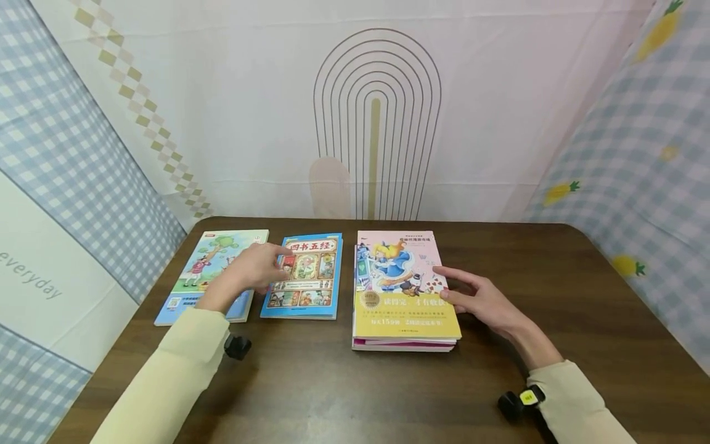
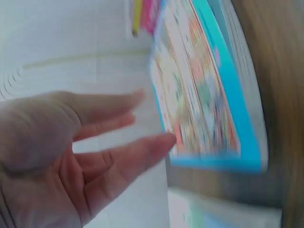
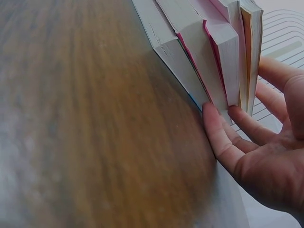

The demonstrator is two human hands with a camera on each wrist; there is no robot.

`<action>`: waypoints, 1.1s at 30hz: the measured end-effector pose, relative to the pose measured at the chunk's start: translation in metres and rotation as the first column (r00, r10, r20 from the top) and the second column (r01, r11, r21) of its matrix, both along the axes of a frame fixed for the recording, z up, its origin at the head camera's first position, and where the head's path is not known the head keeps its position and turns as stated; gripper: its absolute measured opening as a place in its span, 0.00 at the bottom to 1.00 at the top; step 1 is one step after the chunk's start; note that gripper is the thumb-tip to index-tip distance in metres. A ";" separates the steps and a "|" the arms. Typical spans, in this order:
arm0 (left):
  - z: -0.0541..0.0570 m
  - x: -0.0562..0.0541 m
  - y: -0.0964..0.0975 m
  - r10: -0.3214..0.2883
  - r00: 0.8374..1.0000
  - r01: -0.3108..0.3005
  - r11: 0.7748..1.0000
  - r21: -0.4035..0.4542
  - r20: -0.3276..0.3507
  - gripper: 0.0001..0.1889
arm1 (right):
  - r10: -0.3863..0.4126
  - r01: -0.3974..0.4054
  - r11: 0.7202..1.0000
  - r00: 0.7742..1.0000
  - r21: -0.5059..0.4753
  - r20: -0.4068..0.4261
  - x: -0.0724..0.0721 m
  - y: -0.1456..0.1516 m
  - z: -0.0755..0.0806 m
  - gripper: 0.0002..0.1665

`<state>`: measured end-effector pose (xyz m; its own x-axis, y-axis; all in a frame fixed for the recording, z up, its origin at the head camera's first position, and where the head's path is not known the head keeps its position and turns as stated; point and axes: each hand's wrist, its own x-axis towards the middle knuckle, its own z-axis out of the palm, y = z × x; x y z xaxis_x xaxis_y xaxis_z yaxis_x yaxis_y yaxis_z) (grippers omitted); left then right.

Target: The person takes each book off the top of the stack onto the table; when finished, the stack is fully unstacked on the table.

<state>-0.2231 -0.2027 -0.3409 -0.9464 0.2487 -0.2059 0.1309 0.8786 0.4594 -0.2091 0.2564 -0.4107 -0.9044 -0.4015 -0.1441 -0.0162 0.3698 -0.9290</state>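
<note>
A stack of several books (image 1: 407,308) lies on the table, topped by a pink and yellow picture-cover book. My right hand (image 1: 488,302) is at the stack's right side. In the right wrist view, its fingertips (image 3: 211,114) touch the page edges, with the fingers fairly straight. To the left lies a blue-bordered book (image 1: 305,283) with small cartoon panels. My left hand (image 1: 252,268) hovers between it and a green and blue book (image 1: 216,253), partly hiding both. In the blurred left wrist view, thumb and fingers are apart with nothing between them, near the blue-bordered book (image 2: 199,85).
The dark wooden table (image 1: 310,382) has rounded far corners. A white cloth (image 1: 249,123) with an arch pattern hangs behind it. Checked cloth (image 1: 627,154) hangs at the sides.
</note>
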 end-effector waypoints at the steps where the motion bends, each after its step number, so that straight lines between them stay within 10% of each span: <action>1: 0.000 0.003 0.006 -0.014 1.000 0.014 0.999 0.043 0.000 0.32 | -0.003 0.003 1.000 1.000 -0.002 0.002 0.000 -0.001 0.001 0.39; 9: -0.028 0.015 0.064 -0.087 0.991 0.031 0.887 0.461 0.101 0.34 | -0.023 0.023 1.000 1.000 -0.007 0.000 -0.005 -0.008 0.004 0.40; 16: -0.052 0.018 0.091 -0.070 0.979 -0.062 0.790 0.610 0.190 0.40 | -0.017 0.018 1.000 0.999 -0.018 0.049 -0.006 -0.008 0.007 0.42; 33: -0.056 0.012 0.098 -0.119 0.968 -0.048 0.778 0.626 0.223 0.39 | 0.025 -0.009 0.995 0.988 -0.104 0.155 -0.007 0.022 0.010 0.41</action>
<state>-0.2111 -0.1044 -0.3969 -0.8767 0.4334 -0.2090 -0.0294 0.3853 0.9223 -0.2159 0.2783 -0.4007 -0.8672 -0.4363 -0.2401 0.1267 0.2730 -0.9536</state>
